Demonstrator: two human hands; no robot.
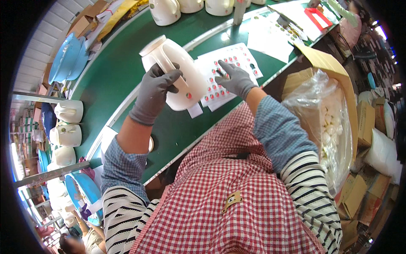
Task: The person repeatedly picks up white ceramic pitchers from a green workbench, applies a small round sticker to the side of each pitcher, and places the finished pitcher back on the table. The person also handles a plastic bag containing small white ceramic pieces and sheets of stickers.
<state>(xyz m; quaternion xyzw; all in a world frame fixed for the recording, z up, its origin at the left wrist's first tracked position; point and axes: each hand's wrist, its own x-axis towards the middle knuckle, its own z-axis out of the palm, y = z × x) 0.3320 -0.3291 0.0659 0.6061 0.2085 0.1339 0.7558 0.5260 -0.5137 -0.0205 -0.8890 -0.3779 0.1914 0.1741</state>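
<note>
My left hand (153,93), in a grey glove, is closed round the handle of a white jug (192,78). The jug is tilted above the green work surface, and a small round red-and-green sticker (189,95) shows on its side. To its right lies a white sheet (242,51) with rows of similar round stickers. Over this sheet is my right hand (237,81), also gloved, its fingers stretched out and apart. I see nothing held in it, though its fingertips are close to the stickers.
Several white jugs (165,10) stand along the far side of the green conveyor (114,76), with more at the left. Further right are loose papers (266,40) and a red frame (318,19). An open carton (351,101) with a plastic liner stands by my right arm. Blue basins (67,57) sit at left.
</note>
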